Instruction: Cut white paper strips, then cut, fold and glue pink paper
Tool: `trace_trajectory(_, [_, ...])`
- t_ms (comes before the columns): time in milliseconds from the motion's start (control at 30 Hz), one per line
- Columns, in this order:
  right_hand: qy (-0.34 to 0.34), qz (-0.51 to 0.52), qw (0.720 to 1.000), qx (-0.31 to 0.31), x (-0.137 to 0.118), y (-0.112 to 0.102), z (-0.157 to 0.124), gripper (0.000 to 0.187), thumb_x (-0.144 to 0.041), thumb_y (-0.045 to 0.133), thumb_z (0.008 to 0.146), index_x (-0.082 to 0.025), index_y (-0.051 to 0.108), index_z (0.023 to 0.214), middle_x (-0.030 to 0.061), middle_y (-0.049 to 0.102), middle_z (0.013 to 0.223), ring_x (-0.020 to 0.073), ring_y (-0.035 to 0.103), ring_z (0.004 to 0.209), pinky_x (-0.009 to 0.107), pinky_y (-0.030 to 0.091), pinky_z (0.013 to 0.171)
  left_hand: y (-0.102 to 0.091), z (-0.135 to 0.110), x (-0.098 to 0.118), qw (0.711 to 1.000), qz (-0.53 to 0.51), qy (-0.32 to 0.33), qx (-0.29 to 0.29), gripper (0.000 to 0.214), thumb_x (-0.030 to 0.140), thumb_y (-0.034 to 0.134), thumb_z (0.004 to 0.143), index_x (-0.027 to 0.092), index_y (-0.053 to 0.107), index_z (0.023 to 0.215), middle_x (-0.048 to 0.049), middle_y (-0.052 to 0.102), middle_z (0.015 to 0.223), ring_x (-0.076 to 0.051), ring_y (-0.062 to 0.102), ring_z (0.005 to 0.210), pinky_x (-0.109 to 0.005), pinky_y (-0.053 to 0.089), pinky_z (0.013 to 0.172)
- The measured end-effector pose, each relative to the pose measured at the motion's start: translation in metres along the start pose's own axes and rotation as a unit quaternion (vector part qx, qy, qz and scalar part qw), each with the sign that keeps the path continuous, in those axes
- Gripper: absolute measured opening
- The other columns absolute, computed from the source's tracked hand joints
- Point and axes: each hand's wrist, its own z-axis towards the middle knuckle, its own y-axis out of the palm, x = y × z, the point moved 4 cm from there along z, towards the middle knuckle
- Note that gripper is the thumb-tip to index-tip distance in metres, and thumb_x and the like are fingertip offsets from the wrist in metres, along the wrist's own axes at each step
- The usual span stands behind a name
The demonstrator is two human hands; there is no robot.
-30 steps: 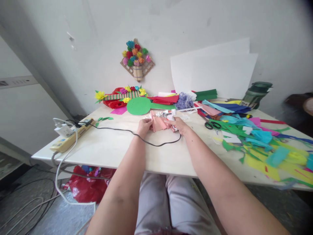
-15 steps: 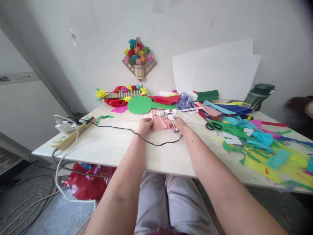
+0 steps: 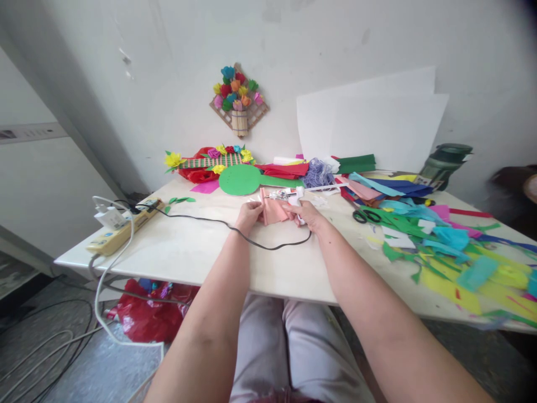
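A piece of salmon-pink crepe paper (image 3: 274, 213) lies on the table between my hands, its left edge rolled or folded into a narrow strip. My left hand (image 3: 250, 215) pinches that left edge with thumb and fingers. In my right hand (image 3: 308, 215) is a white hot glue gun (image 3: 299, 196), its nozzle pointing left over the top of the paper. The right fingertips also reach the paper's right side. From the glue gun a black cord (image 3: 218, 221) curves across the table to the power strip (image 3: 126, 226) on the left.
Behind my hands lie a green paper disc (image 3: 240, 180), a flower-trimmed lattice (image 3: 212, 162) and purple shredded paper (image 3: 319, 173). Black-handled scissors (image 3: 366, 216) and many coloured paper scraps (image 3: 453, 252) cover the right side. A dark green bottle (image 3: 444, 166) stands at the back right.
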Motion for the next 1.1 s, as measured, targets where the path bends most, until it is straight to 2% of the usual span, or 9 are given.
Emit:
trace_trajectory(733, [-0.01,0.007,1.0,0.023,0.0027,-0.0016,0.0013,0.032,-0.043,0.068,0.062,-0.016,0.051,0.056,-0.0028,0.051,0.041,0.0069,0.039,0.029,0.021,0.031,0.028,0.0013,-0.0005,-0.0005,1.0,0.018,0.004,-0.009,0.017,0.028,0.063,0.067,0.012,0.06,0.062,0.0,0.057,0.051,-0.009,0.049,0.042,-0.02,0.039,0.042])
trace_trajectory(1100, [-0.012,0.016,0.999,0.034,0.0045,-0.0026,0.0033,0.034,-0.044,0.068,0.063,-0.015,0.051,0.056,-0.002,0.052,0.042,0.0059,0.038,0.028,0.02,0.03,0.027,0.0006,0.0015,-0.0046,0.999,0.031,0.012,-0.037,0.024,0.036,0.065,0.064,0.012,0.062,0.065,-0.0011,0.059,0.054,-0.009,0.051,0.045,-0.02,0.041,0.044])
